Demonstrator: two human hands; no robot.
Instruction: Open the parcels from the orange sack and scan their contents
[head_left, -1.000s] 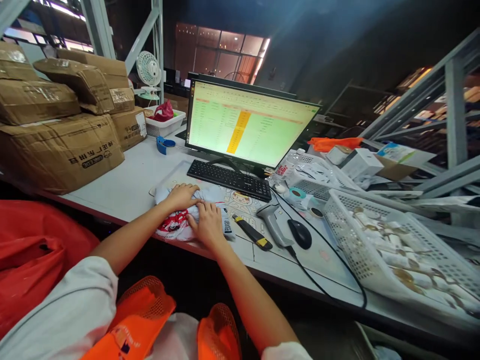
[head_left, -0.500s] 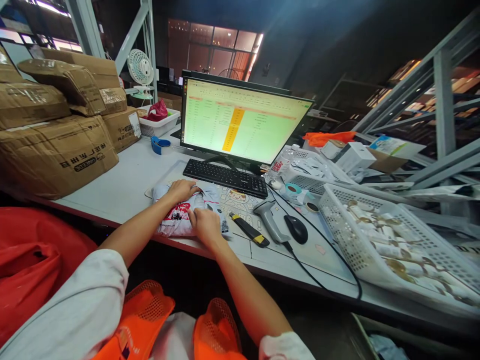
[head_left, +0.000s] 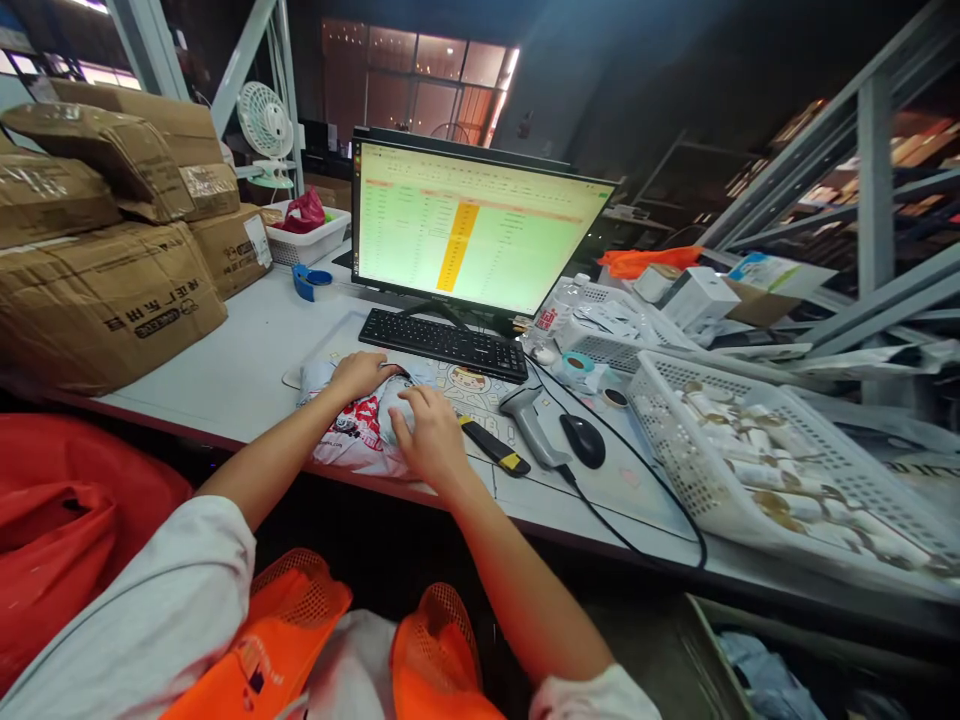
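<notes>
A soft white plastic parcel with a red print [head_left: 352, 432] lies on the desk's near edge, in front of the keyboard [head_left: 441, 343]. My left hand [head_left: 360, 374] rests on the parcel's far end, its fingers curled down over the top. My right hand [head_left: 429, 436] presses on the parcel's right end with fingers bent and slightly apart. A black and yellow utility knife [head_left: 495, 446] lies just right of that hand. Beyond it lie a grey barcode scanner [head_left: 529, 424] and a black mouse [head_left: 583, 440].
A monitor [head_left: 471, 232] with a green spreadsheet stands behind the keyboard. Cardboard boxes [head_left: 105, 292] are stacked at the left. A white mesh basket of small rolls [head_left: 757, 470] fills the right side. A blue tape dispenser [head_left: 309, 281] and a small fan [head_left: 256, 120] stand further back. A red bag [head_left: 60, 520] sits at my left.
My right hand has lifted slightly and slid to the parcel's right end, covering the label that showed earlier. The left hand stays at the far end. The camera has shifted a little.
</notes>
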